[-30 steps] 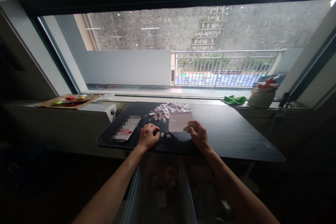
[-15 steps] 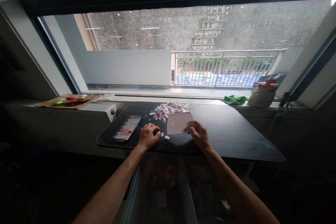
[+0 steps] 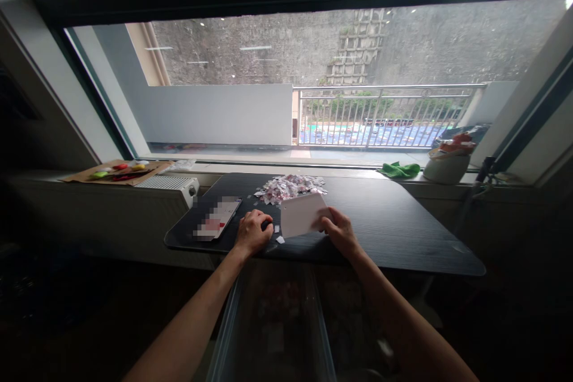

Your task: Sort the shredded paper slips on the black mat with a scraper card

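My right hand (image 3: 339, 228) grips a flat white card-like sheet (image 3: 301, 215) by its right edge, tilted over the table. My left hand (image 3: 253, 231) rests on the table with its fingers curled round a small dark object (image 3: 267, 225), mostly hidden, whose kind I cannot make out. Between the hand and the white sheet lie a few small white paper scraps (image 3: 280, 240). Just behind the sheet is a heap of small pale and reddish paper pieces (image 3: 290, 187).
On the dark table (image 3: 394, 227), a phone-like slab (image 3: 219, 219) with a blurred face lies left of my left hand. Below the table edge stands a clear plastic bin (image 3: 273, 334). A green cloth (image 3: 400, 171) and a pale pot (image 3: 446, 166) sit on the sill.
The white sheet has swung a little left and toward me, tilting. One paper scrap has shifted slightly left and nearer the front edge. My left hand has hardly moved.
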Motion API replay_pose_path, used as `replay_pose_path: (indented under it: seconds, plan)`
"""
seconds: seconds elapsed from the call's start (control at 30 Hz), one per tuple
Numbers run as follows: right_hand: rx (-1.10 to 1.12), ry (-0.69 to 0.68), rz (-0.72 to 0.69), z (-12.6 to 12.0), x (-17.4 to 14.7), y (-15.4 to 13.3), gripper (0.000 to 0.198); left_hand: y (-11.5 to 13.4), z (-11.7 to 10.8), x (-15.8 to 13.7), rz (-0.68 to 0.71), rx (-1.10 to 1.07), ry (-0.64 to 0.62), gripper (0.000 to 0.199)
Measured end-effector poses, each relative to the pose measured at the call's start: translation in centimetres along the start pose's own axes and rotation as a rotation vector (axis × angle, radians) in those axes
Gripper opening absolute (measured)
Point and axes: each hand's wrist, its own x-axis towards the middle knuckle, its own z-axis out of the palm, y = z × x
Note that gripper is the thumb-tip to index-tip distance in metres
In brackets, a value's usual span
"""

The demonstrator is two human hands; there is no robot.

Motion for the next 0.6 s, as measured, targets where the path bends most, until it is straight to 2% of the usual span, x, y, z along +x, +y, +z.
replay_pose_path:
  seconds: [0.2,0.37,0.6]
  plan:
    - [-0.041,0.027,0.017,0.11,-0.01,-0.06,0.012,-0.02,-0.07,-0.04,0.003,-0.006,-0.024,0.021]
    - [-0.069,0.081,0.049,-0.04,0.11,0.16,0.014,0.0,-0.22,-0.18,0.073,-0.004,-0.105,0.034]
    - [-0.073,0.118,0.071,-0.14,0.25,0.35,0.016,-0.01,-0.26,-0.12,0.08,-0.02,-0.114,0.03]
